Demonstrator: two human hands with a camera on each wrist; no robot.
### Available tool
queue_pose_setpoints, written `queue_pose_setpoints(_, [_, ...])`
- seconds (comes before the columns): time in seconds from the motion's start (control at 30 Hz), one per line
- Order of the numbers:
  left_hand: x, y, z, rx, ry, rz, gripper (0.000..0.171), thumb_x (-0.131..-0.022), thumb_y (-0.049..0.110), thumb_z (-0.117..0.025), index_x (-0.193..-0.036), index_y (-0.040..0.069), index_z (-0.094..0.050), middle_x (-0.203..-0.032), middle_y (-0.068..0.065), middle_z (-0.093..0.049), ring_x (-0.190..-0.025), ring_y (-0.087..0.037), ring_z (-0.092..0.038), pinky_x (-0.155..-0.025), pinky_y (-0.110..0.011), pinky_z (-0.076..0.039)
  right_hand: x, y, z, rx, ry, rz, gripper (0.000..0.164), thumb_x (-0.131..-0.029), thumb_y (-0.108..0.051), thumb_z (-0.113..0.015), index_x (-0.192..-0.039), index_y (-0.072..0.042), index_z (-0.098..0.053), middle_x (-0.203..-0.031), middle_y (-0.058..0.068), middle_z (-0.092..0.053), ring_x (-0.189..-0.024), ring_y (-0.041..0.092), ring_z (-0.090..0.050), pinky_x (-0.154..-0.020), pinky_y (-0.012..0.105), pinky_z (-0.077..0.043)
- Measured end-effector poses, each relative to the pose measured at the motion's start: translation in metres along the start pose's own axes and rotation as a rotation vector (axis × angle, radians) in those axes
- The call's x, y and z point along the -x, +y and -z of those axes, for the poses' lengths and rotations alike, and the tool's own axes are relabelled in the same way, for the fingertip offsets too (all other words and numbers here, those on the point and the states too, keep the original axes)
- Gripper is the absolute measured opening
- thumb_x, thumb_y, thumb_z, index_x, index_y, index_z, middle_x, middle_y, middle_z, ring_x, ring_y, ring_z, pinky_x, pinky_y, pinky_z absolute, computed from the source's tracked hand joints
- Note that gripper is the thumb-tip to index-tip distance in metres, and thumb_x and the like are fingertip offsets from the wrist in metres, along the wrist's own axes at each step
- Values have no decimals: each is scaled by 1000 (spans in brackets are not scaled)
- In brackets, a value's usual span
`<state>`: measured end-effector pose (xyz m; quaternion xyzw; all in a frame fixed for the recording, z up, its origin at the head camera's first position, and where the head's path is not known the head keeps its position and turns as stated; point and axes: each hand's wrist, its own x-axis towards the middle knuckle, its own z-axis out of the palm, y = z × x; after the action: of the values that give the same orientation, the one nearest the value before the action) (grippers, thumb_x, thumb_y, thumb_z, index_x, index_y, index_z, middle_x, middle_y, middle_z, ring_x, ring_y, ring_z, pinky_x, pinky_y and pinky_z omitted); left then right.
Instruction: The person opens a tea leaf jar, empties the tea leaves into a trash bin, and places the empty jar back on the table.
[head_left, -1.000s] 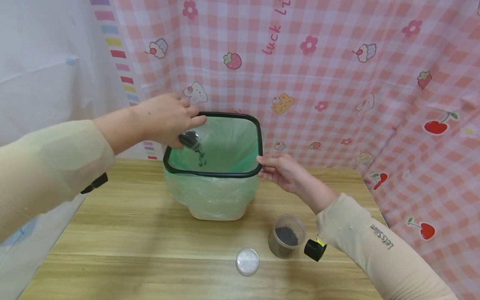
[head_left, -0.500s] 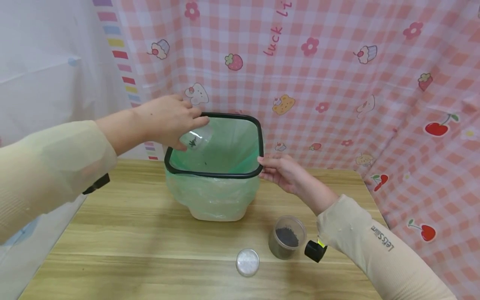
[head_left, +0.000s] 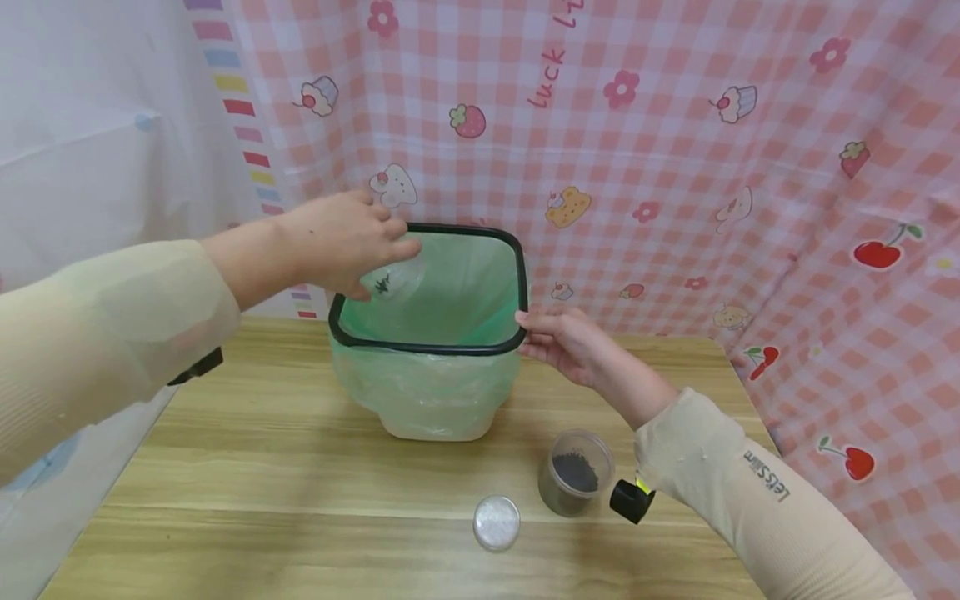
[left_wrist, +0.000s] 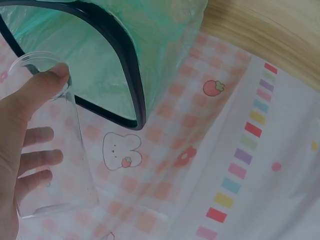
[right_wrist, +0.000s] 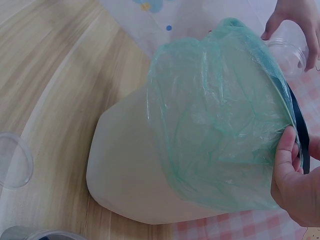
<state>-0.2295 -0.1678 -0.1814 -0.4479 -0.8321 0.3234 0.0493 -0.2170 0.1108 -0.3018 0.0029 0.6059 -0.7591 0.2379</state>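
My left hand (head_left: 345, 242) grips a clear plastic jar (left_wrist: 60, 175) and holds it tipped, mouth toward the bin's opening. A few dark bits (head_left: 382, 285) show at the jar in the head view; its walls look bare in the left wrist view. Below stands a pale trash bin (head_left: 435, 429) lined with a thin green bag (head_left: 423, 379) and topped by a black rim (head_left: 427, 348). At the rim's right side, my right hand (head_left: 566, 346) pinches the edge between thumb and fingers, bag included. The bin's bottom inside is hidden.
On the wooden table (head_left: 300, 500), right of the bin, a second clear jar (head_left: 562, 498) stands uncovered, partly filled with dark granules. A round clear lid (head_left: 496, 523) lies beside it. A pink checked curtain (head_left: 675, 167) hangs close behind the bin.
Dark granules were pouring from the tipped jar a second ago; the stream has ended and the jar shows only a few bits. The left hand shifted slightly right; the right hand kept its place.
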Motion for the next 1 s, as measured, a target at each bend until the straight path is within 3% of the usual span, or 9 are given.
queue_pose_setpoints(0.27, [-3,3,-1,-68,16,-32,74,-69,49,-77,-123,7,-50,-111,-14,-60,-101,-31,-54,-82,-42,-46,1,-1,0,-8,-14,0,7,-95,-6,-50,-97,1,-52,-75,3,-63,-69,11,-62,-66,21,-53])
queue_pose_setpoints(0.63, [-5,2,5,-120,4,-50,70,-69,44,-79,-120,5,-52,-112,-17,-60,-104,-33,-54,-91,-44,-44,0,0,1,-16,-24,-2,10,-95,-7,-50,-100,1,-52,-77,3,-64,-70,11,-62,-67,21,-53])
queue_pose_setpoints(1.0, [-10,8,10,-243,-22,-110,55,-73,33,-79,-116,10,-56,-108,-13,-62,-94,-31,-55,-86,-39,-45,0,0,2,-23,-7,-6,7,-95,-6,-51,-98,0,-54,-76,3,-63,-69,11,-61,-66,22,-53])
